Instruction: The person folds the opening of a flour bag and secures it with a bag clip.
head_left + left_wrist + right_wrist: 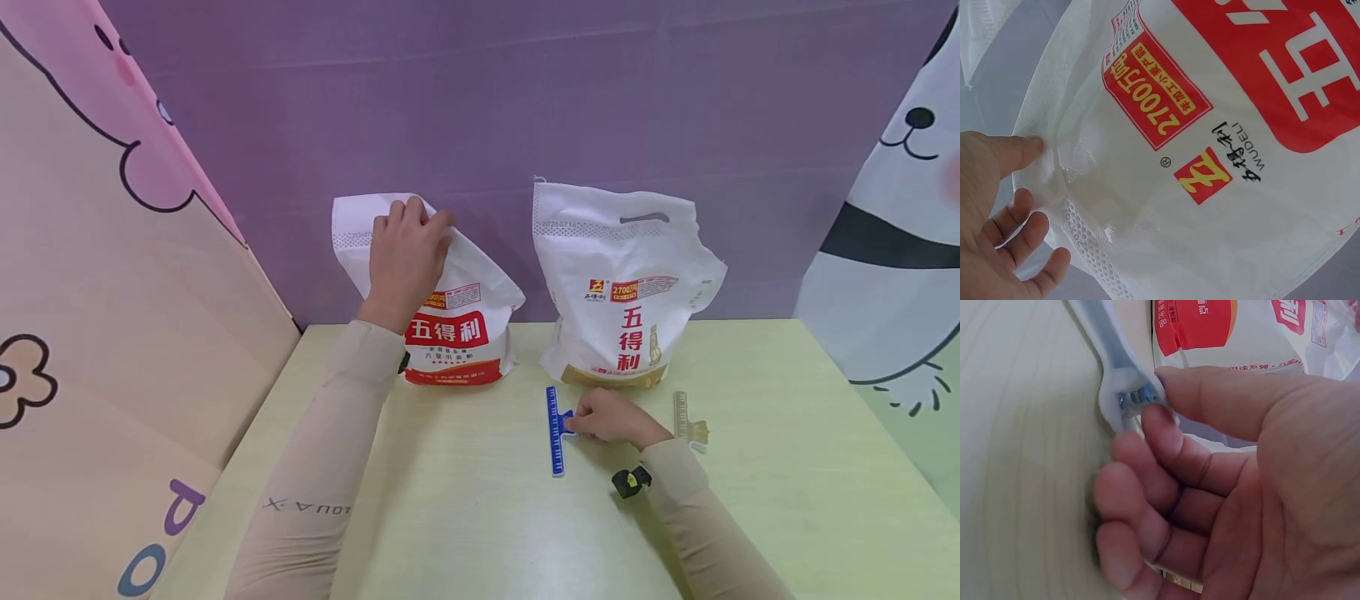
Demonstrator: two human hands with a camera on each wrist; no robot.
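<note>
On the left stands a white flour bag (450,343) with a red printed panel. Its upper part is held by my left hand (408,258), thumb on one face and fingertips at the folded top edge in the left wrist view. My right hand (611,417) is low over the table, pinching the handle of a blue bag clip (555,432) between thumb and forefinger. Seen from the right wrist, the clip (1107,337) looks pale, with a small spring near my fingertips. The remaining fingers of that hand (1235,462) are curled beneath.
A second white flour bag (622,283), with a cut-out handle and gold base, stands upright to the right. A beige bag clip (681,417) lies right of my right hand on the pale table (465,500). Behind the bags hangs a purple backdrop (480,100).
</note>
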